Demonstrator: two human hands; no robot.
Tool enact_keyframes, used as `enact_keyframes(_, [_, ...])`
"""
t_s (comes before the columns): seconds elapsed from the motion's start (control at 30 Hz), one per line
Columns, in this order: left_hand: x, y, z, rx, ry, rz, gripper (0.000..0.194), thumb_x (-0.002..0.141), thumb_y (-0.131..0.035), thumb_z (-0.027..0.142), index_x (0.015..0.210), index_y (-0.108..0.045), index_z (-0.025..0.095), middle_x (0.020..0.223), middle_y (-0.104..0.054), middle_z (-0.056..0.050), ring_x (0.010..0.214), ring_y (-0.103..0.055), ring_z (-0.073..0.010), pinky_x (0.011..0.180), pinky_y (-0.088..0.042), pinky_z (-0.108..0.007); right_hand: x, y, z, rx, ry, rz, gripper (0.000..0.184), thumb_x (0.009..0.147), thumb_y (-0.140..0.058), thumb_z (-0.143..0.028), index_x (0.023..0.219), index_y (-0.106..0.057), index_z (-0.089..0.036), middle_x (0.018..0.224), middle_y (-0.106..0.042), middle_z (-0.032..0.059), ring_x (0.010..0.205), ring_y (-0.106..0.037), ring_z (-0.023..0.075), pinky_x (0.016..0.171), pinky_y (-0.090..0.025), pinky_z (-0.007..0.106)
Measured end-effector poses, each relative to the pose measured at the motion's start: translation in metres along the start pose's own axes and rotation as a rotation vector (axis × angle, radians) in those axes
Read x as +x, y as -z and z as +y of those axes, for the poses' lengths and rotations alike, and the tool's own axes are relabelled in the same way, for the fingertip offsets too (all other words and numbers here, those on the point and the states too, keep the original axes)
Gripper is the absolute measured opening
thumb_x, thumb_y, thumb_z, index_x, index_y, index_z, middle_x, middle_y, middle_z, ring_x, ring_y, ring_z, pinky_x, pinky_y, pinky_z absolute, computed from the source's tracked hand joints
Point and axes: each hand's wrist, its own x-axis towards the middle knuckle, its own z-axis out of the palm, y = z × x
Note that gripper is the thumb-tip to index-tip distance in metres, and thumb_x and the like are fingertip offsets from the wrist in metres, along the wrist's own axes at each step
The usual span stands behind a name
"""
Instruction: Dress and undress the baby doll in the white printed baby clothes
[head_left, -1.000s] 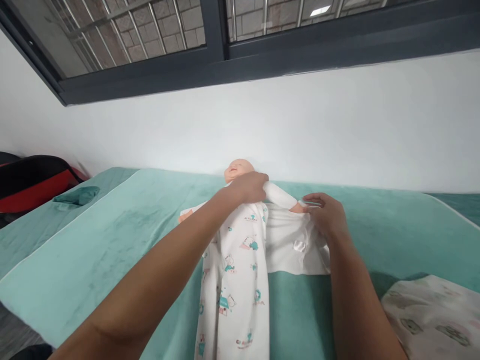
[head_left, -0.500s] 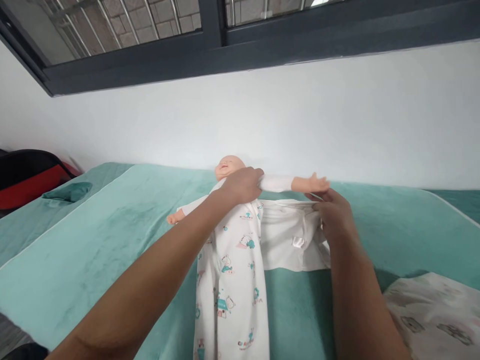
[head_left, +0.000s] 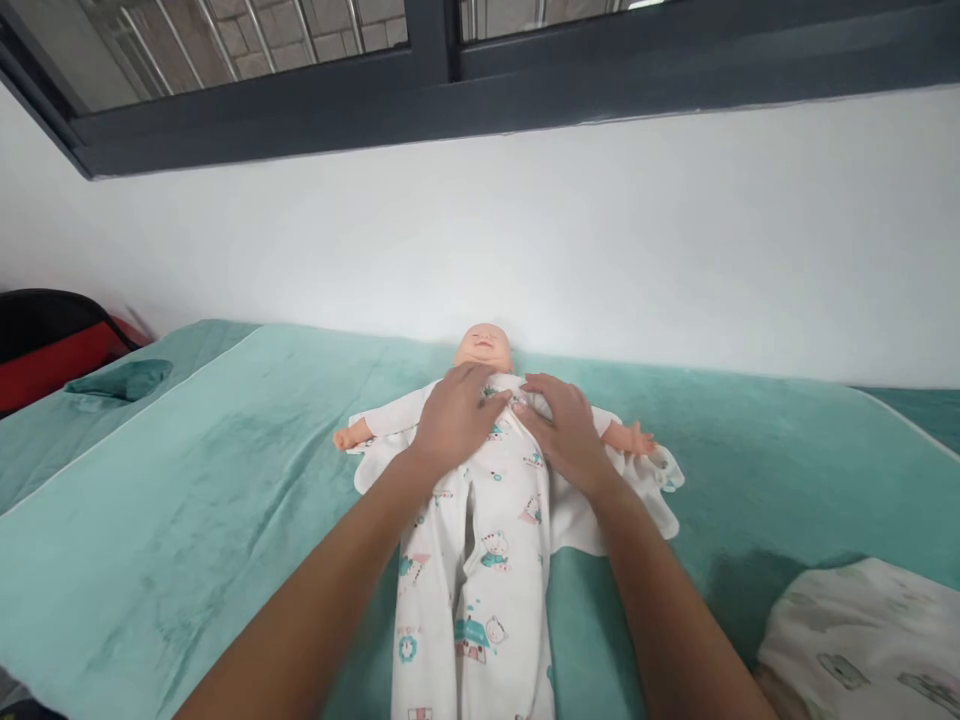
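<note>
A baby doll (head_left: pixel 484 345) lies on its back with its head by the wall and both arms stretched out sideways. It wears white sleeves, and printed white baby pants (head_left: pixel 499 590) cover its front up to the chest. Under its arms a white shirt (head_left: pixel 581 525) is spread out, its printed edge showing beyond the doll's hand on the right. My left hand (head_left: pixel 459 420) rests on the upper chest, fingers loosely apart. Opposite it, my right hand (head_left: pixel 566 430) touches the top of the pants, thumb and fingers apart. Neither hand visibly grips the cloth.
A green plush mat (head_left: pixel 225 480) covers the surface up to the white wall. At the lower right lies a bunched printed cloth (head_left: pixel 870 630). On the left are a folded green cloth (head_left: pixel 124 380) and a red and black object (head_left: pixel 60 350).
Both hands have come to the doll's chest. My right hand has left the doll's outstretched hand, and that arm now lies lower, over the spread shirt.
</note>
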Motion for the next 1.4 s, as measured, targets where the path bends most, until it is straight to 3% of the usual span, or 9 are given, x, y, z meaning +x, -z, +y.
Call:
enact_keyframes(0.13, [-0.029, 0.009, -0.035, -0.311, 0.153, 0.018, 0.054, 0.082, -0.062, 0.046, 0.128, -0.044, 0.025, 0.144, -0.044, -0.007, 0.131, -0.044, -0.0218, 0.107, -0.037, -0.032, -0.004, -0.007, -0.007, 0.019, -0.053, -0.11, 0.026, 0.083, -0.06, -0.049, 0.094, -0.055, -0.025, 0.136, -0.054, 0.0052, 0.13, -0.042, 0.0249, 0.11, -0.022, 0.047])
enact_keyframes(0.27, [-0.039, 0.003, -0.041, -0.329, 0.176, 0.056, 0.046, 0.079, -0.066, 0.044, 0.115, -0.046, 0.024, 0.145, -0.041, -0.006, 0.125, -0.047, -0.0213, 0.098, -0.043, -0.031, -0.004, -0.005, -0.008, 0.025, -0.064, -0.131, 0.029, 0.078, -0.065, -0.05, 0.078, -0.055, -0.024, 0.136, -0.052, 0.0051, 0.128, -0.041, 0.0271, 0.109, -0.023, 0.049])
enact_keyframes(0.47, [-0.043, -0.01, -0.04, 0.053, -0.004, 0.249, 0.03, 0.087, -0.055, 0.047, 0.073, -0.052, 0.021, 0.092, -0.06, -0.007, 0.097, -0.053, -0.0228, 0.088, -0.042, -0.035, -0.013, -0.005, -0.016, 0.236, -0.059, 0.059, 0.038, 0.075, -0.068, -0.047, 0.058, -0.047, -0.021, 0.094, -0.056, 0.0038, 0.09, -0.053, 0.0191, 0.081, -0.042, 0.032])
enact_keyframes(0.67, [-0.062, 0.012, -0.056, -0.01, 0.109, -0.011, 0.041, 0.085, -0.05, 0.06, 0.075, -0.056, 0.021, 0.073, -0.059, -0.001, 0.078, -0.055, -0.02, 0.071, -0.04, -0.03, -0.031, 0.001, -0.014, 0.125, -0.209, -0.041, 0.044, 0.079, -0.06, -0.052, 0.058, -0.038, -0.021, 0.058, -0.033, -0.0049, 0.059, -0.033, 0.0113, 0.057, -0.028, 0.027])
enact_keyframes(0.83, [-0.094, 0.039, -0.072, -0.258, 0.173, -0.304, 0.058, 0.068, -0.065, 0.063, 0.108, -0.056, 0.022, 0.1, -0.064, -0.002, 0.088, -0.058, -0.0216, 0.07, -0.043, -0.029, -0.053, 0.013, -0.015, 0.142, -0.188, -0.23, 0.031, 0.08, -0.057, -0.051, 0.075, -0.054, -0.02, 0.076, -0.053, -0.0017, 0.073, -0.046, 0.0154, 0.065, -0.037, 0.027])
enact_keyframes(0.97, [-0.11, 0.031, -0.069, -0.158, 0.155, -0.238, 0.041, 0.073, -0.061, 0.059, 0.087, -0.057, 0.021, 0.09, -0.064, -0.002, 0.086, -0.057, -0.0226, 0.069, -0.041, -0.029, -0.072, 0.014, -0.021, 0.245, -0.272, -0.309, 0.037, 0.074, -0.066, -0.052, 0.068, -0.049, -0.02, 0.064, -0.046, -0.0051, 0.062, -0.041, 0.0122, 0.057, -0.032, 0.025])
enact_keyframes(1.17, [-0.12, 0.023, -0.052, -0.008, 0.149, -0.107, 0.03, 0.086, -0.048, 0.05, 0.077, -0.051, 0.021, 0.073, -0.059, -0.001, 0.074, -0.056, -0.0202, 0.065, -0.036, -0.029, -0.094, 0.004, -0.029, 0.449, -0.411, -0.035, 0.039, 0.073, -0.064, -0.056, 0.07, -0.045, -0.021, 0.061, -0.045, -0.0064, 0.058, -0.04, 0.0113, 0.055, -0.034, 0.024])
enact_keyframes(1.3, [-0.136, 0.036, -0.054, -0.181, 0.115, -0.206, 0.044, 0.076, -0.061, 0.057, 0.1, -0.052, 0.021, 0.094, -0.059, -0.002, 0.083, -0.056, -0.0195, 0.07, -0.043, -0.028, -0.114, 0.008, -0.037, 0.355, -0.357, -0.171, 0.042, 0.069, -0.068, -0.051, 0.092, -0.051, -0.021, 0.076, -0.054, -0.0039, 0.07, -0.049, 0.0147, 0.063, -0.041, 0.026])
enact_keyframes(1.4, [-0.145, 0.042, -0.057, -0.18, 0.014, -0.264, 0.04, 0.073, -0.064, 0.055, 0.089, -0.054, 0.02, 0.101, -0.057, -0.002, 0.09, -0.056, -0.0198, 0.077, -0.046, -0.029, -0.13, 0.01, -0.045, 0.251, -0.319, -0.238, 0.043, 0.065, -0.072, -0.046, 0.094, -0.051, -0.022, 0.08, -0.054, -0.0034, 0.075, -0.049, 0.0155, 0.065, -0.04, 0.026])
